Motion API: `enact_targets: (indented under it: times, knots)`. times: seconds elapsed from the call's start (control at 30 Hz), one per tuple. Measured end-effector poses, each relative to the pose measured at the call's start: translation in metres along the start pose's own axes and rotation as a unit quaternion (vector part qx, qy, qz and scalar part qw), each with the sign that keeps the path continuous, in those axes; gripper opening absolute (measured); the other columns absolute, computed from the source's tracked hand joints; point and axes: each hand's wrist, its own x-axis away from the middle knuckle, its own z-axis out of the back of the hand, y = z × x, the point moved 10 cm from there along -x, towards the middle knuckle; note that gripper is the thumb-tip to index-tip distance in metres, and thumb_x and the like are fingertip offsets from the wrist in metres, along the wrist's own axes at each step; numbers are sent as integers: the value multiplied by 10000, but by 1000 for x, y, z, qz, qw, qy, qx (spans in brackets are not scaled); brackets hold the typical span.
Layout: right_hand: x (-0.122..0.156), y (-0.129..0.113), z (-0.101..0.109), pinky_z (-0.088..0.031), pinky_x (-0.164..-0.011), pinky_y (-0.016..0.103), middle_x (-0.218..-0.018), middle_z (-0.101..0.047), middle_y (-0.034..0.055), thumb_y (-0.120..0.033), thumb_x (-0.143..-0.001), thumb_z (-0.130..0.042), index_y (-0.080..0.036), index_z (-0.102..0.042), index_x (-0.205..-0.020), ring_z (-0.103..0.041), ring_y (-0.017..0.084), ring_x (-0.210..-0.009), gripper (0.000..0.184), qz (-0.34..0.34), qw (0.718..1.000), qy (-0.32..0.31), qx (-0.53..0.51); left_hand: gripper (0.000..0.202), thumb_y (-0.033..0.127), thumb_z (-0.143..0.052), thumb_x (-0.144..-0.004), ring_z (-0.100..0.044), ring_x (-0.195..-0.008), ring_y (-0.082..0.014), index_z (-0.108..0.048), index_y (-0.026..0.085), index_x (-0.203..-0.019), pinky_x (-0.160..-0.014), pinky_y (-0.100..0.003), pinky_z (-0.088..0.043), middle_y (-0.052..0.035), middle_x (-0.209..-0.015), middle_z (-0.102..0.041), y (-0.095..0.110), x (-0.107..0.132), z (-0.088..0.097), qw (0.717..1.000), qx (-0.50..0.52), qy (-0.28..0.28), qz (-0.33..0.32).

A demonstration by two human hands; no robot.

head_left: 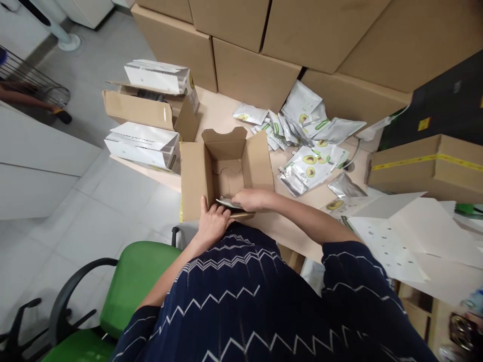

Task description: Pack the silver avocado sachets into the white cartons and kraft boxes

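Looked down at a wall of big brown boxes (256, 70) stacked along the back of a table (219, 113). Saw a green chair (132, 281) down on the left, over the pale floor. Saw a black box (441, 105) far on the right, with a taped brown box (426, 166) just in front of it and white paper sheets (407, 236) lying nearer still. Saw an open carton (151, 110) on the left end of the table, with one white box (158, 78) behind it and another white box (143, 146) in front of it. Had a small open box (194, 176) right in the middle, at the near edge of the table, flaps up. Saw a messy pile of silver avocado packets (302, 141) spread out to the right of that small box, well apart from both hands. Reached the right hand (252, 199) over the near wall of the small open box, fingers closed on one flat packet (228, 203). Held that packet just inside the box, close to the near wall. Rested the left hand (213, 223) on the near edge of the same box, thumb pointing up along the inside, fingers curled and touching the packet's near end. Could not tell if the left hand gripped it or only touched it.
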Motion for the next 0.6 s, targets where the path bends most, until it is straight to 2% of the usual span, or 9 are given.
enact_targets:
  times: [0.07,0.2,0.27,0.4,0.5,0.6]
  knots:
    - [-5,-2,0,-367,-642,283,-1037,-734,181,-221,-951,-479,-91,-723,-1092,-645,208,-809,310,-13,999,5,32,251,407,-597,-940,-628,-961,-287,-724,192,-968,-1145,-748,-86,-94,-948,-721,0,0,-1,1000,-7,-2,1]
    - [-4,-33,0,-396,-703,295,-1122,-716,183,-249,-979,-480,-93,-718,-1140,-647,220,-888,326,82,993,-23,84,253,400,-609,-929,-621,-990,-295,-729,191,-1005,-1147,-748,-95,-108,-997,-714,-1,-1,-1,1000,-3,7,7]
    - [-3,-40,3,-405,-719,301,-1148,-706,185,-257,-980,-492,-92,-710,-1170,-647,228,-911,333,84,992,-19,92,237,385,-612,-927,-619,-1001,-295,-731,191,-991,-1152,-744,-94,-111,-1025,-710,-1,-1,-1,1000,4,12,11]
    - [-10,-19,10,-402,-705,303,-1131,-705,205,-178,-970,-465,-57,-687,-1202,-654,232,-906,344,-21,997,8,79,248,366,-571,-953,-628,-947,-278,-712,174,-881,-1149,-741,-112,-98,-922,-706,-3,1,2,1000,16,14,6]
    - [-16,-8,7,-377,-668,284,-1099,-725,168,-124,-935,-472,-107,-699,-1184,-641,203,-846,337,-9,999,-6,52,297,397,-559,-958,-629,-881,-264,-687,168,-818,-1152,-704,-184,-82,-814,-678,-6,2,7,1000,25,17,0]
    - [-15,-2,6,-345,-634,277,-1023,-739,129,-151,-925,-484,-152,-722,-1131,-599,171,-752,314,20,999,-25,29,306,427,-567,-949,-620,-847,-254,-674,163,-837,-1141,-625,-290,-74,-793,-644,-7,3,15,999,21,36,-13]
